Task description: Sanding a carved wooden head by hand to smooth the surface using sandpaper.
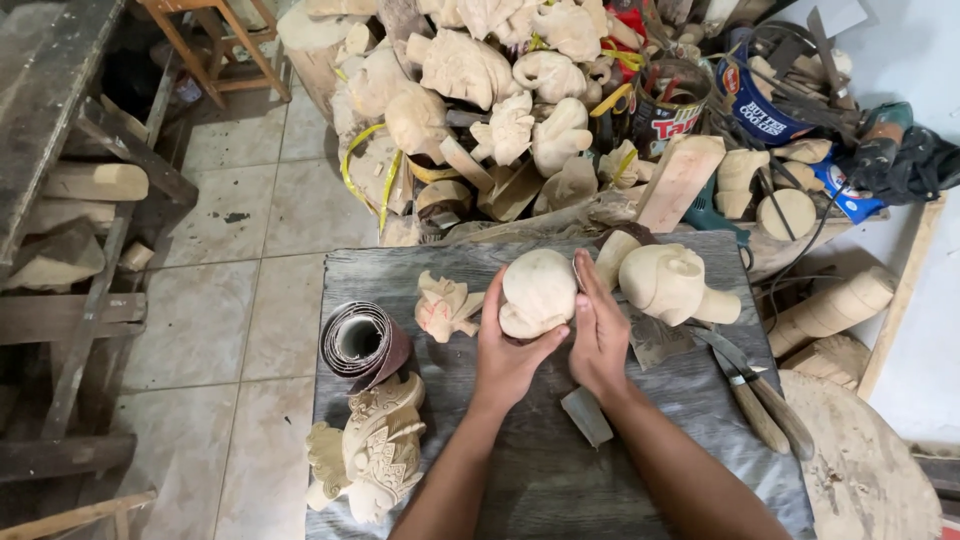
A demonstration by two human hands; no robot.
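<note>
On a grey workbench (520, 480) before heaped carvings, the left hand (508, 355) cups a pale carving (538, 292) from below, fingers curled around it, steadying it. The right hand (598, 335) presses flat, fingers together, against its side, apparently with sandpaper, though that is unclear.

Sandpaper roll (362, 343) left of held carving (537, 292), knives (755, 385) right, carving heap (500, 90) behind table (540, 480)

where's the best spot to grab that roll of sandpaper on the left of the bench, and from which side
Grip the sandpaper roll around its curved middle, coming down from above. It lies on its side on the bench with its open end facing the camera, and the detailed carving sits close against its near side, so the top looks freest.
</note>
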